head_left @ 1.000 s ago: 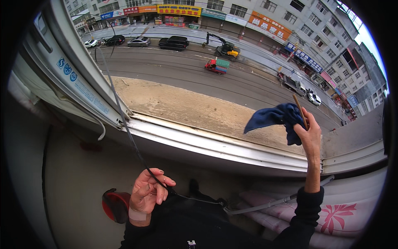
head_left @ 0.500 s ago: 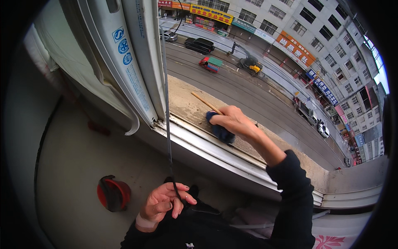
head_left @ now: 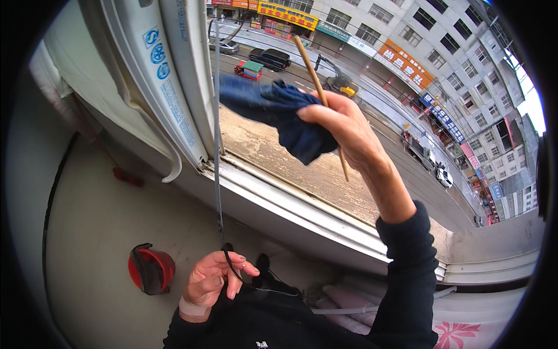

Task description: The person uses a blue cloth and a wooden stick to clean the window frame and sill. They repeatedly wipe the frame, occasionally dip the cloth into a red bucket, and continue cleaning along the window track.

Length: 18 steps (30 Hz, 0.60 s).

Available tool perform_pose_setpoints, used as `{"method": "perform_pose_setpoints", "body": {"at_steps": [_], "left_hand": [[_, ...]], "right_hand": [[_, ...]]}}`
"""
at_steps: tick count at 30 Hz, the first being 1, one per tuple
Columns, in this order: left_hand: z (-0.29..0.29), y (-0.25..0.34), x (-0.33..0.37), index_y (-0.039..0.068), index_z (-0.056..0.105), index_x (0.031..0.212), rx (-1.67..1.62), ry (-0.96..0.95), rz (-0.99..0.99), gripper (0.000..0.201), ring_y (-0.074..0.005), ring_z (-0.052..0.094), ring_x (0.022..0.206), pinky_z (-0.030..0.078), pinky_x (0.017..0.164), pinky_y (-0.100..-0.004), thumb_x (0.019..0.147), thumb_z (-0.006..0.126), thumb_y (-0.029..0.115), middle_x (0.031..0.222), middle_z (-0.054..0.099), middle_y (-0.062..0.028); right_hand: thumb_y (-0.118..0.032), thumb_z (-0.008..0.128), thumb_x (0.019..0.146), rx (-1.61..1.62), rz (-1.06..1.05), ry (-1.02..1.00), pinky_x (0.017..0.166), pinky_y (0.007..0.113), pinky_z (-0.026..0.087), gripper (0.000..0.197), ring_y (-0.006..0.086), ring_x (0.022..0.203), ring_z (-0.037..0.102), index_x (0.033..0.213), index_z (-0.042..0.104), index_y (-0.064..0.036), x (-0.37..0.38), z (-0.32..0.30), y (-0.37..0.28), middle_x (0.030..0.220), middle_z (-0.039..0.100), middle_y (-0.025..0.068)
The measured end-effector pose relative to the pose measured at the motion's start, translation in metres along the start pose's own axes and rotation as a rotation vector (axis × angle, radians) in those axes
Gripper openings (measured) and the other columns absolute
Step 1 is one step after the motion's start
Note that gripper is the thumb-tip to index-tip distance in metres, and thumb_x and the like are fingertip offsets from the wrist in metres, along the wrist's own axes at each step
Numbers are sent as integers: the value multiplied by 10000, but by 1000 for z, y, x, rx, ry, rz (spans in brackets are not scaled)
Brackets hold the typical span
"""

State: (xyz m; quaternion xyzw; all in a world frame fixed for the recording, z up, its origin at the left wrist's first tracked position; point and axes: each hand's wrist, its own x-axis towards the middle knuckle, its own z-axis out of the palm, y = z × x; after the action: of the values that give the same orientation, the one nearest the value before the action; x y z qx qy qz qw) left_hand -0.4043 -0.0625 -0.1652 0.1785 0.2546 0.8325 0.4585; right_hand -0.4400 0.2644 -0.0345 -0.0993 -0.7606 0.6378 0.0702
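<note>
My right hand (head_left: pixel 343 122) is raised over the outer window ledge, closed on a dark blue cloth (head_left: pixel 285 116) and a thin wooden stick (head_left: pixel 309 63). The cloth flares out leftward, blurred at its far end. The stick slants upward past my fingers, its lower end showing below the hand. Low in front of me, my left hand (head_left: pixel 212 280) has loosely curled fingers with a thin black strip (head_left: pixel 227 260) running between them. That strip continues up past the window frame as a narrow grey line. A pale patch circles my left wrist.
The white sliding-window track (head_left: pixel 290 212) runs diagonally below the dusty ledge (head_left: pixel 261 148). At left stands a white window frame (head_left: pixel 168 87) with a loose pale strip (head_left: pixel 172 168). A red bucket (head_left: pixel 165 264) with a dark cloth sits on the floor. Outside lies a street far below.
My right hand has lifted the cloth and stick off the ledge, up and away from the track. The cloth has unfolded leftward and the stick is steeper. My left hand stays nearly in place.
</note>
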Motion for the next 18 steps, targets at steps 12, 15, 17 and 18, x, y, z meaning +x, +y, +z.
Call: {"method": "perform_pose_setpoints", "body": {"at_steps": [12,15,17,18], "left_hand": [[20,17,-22,-137,426,1298,-125,-117,169,527,-181,640,635,500,629,-278,864,626,85,975,638,-289],[15,10,-20,-139,441,1267,-196,-60,207,513,-187,623,579,497,584,-283,873,636,123,958,635,-297],[13,5,-20,-138,448,1257,-191,-17,207,496,-186,626,581,499,569,-288,881,630,130,953,633,-296],[12,3,-19,-137,452,1252,-190,0,209,488,-186,627,582,501,562,-290,885,626,133,951,632,-296]], "right_hand": [[-199,717,767,-584,-465,-197,793,403,504,333,320,914,621,1092,669,-144,9,82,57,955,601,109],[-233,753,733,-854,-392,-227,770,418,514,385,330,883,635,1097,675,-139,14,94,68,935,608,129],[-247,746,729,-955,-322,-178,748,429,512,359,332,867,638,1070,686,-156,-3,86,72,912,600,125],[-256,746,725,-1005,-276,-167,740,431,511,353,331,864,638,1061,689,-161,-15,77,72,906,598,123]]}}
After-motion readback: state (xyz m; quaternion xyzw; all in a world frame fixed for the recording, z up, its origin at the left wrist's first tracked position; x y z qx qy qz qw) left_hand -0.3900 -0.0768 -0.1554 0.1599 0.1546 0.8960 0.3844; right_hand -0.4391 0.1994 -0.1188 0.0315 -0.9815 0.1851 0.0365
